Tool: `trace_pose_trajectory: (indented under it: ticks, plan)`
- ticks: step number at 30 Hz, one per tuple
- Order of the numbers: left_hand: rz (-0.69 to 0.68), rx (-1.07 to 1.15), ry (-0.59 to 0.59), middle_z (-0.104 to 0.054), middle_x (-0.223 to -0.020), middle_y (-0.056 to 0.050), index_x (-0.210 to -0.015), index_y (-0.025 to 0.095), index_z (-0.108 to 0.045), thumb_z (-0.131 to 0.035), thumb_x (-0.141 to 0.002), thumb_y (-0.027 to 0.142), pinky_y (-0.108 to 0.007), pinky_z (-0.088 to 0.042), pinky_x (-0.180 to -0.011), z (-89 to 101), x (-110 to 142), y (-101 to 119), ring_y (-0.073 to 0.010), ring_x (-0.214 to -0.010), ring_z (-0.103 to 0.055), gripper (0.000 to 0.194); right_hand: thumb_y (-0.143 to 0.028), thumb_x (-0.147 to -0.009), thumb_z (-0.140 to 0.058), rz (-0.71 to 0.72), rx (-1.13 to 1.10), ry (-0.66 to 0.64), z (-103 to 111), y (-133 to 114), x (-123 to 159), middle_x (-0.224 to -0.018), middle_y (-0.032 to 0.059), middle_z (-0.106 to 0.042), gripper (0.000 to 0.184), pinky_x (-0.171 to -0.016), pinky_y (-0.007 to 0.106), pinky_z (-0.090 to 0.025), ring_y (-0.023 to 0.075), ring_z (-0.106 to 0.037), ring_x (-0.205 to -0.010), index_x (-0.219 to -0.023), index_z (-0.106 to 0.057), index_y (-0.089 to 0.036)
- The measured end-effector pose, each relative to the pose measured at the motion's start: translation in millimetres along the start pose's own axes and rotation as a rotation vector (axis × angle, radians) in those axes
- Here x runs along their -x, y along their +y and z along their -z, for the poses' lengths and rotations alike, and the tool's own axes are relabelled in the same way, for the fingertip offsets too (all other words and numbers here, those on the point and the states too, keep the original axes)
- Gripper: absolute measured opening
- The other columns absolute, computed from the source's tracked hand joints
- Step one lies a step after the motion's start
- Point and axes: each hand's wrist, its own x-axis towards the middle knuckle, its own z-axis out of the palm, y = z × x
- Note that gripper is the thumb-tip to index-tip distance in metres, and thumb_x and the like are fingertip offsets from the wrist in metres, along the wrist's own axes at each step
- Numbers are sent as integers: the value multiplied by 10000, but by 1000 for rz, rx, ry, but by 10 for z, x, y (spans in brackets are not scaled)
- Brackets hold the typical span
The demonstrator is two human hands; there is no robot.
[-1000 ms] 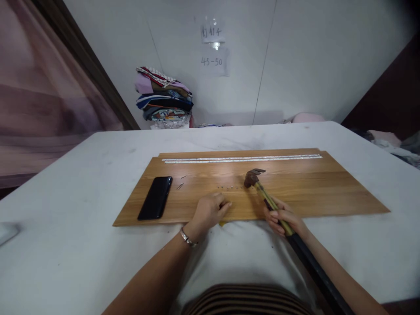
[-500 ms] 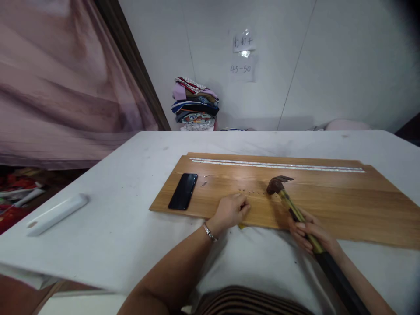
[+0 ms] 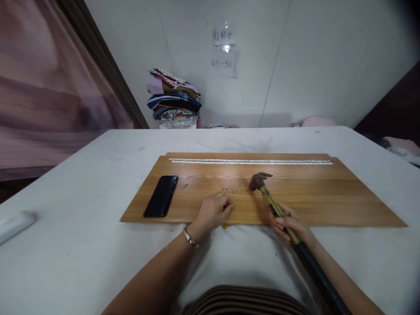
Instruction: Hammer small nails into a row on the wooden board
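A claw hammer [image 3: 277, 208] with a rusty brown head is gripped by my right hand [image 3: 288, 225], fingers wrapped round its yellowish shaft. Its head is at the right end of a row of small nails [image 3: 236, 190] in the wooden board [image 3: 315, 192]; whether it touches one I cannot tell. My left hand [image 3: 215, 210] rests on the board's near part, just below the row, with fingers curled; what they hold, if anything, is hidden. Several loose nails [image 3: 185, 185] lie to the left, beside a black phone [image 3: 160, 196].
Two white strips [image 3: 249, 162] run along the board's far side. The board lies on a white table [image 3: 82, 183]. A white object [image 3: 16, 225] is at the far left. Folded cloths [image 3: 173, 98] are stacked by the wall, and a pink curtain [image 3: 49, 87] hangs at left.
The view swung left, then back to the right. Against the board, both hands and the hammer stay in nearly the same place.
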Motion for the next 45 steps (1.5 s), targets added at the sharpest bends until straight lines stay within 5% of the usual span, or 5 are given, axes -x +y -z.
trace_pose_trajectory:
  ticks: [5,13,24,45]
  plan:
    - [5,-1,-4,-603,-749,0,-770,189,-570,-535,-838,237,-219,-357,-596,-18,-7,-27,-120,-677,-534,90,-282,-705,-663,-2,-19,12,2,12,-15,-522,-94,-450,223,-250,134,-273,19,-289,-264,-839,-505,-200]
    - [-5,-20,-13,-598,-759,1,-764,187,-553,-518,-842,224,-223,-365,-609,7,-6,-7,-120,-695,-537,94,-271,-734,-651,-10,-18,0,-46,-83,36,-560,-87,-473,304,-283,139,-289,21,-325,-289,-994,-512,-196]
    - [-33,-15,-1,-581,-745,4,-746,184,-526,-497,-861,237,-222,-363,-620,-16,1,-33,-116,-690,-527,130,-252,-706,-656,-5,-14,25,-54,-49,-5,-494,-89,-459,182,-267,129,-287,16,-304,-268,-808,-523,-182]
    - [-4,-5,-10,-590,-749,7,-759,188,-544,-518,-838,215,-218,-355,-599,13,1,5,-114,-680,-531,87,-252,-697,-661,-3,-49,10,-28,-25,8,-524,-87,-481,244,-259,125,-282,15,-308,-263,-896,-537,-187]
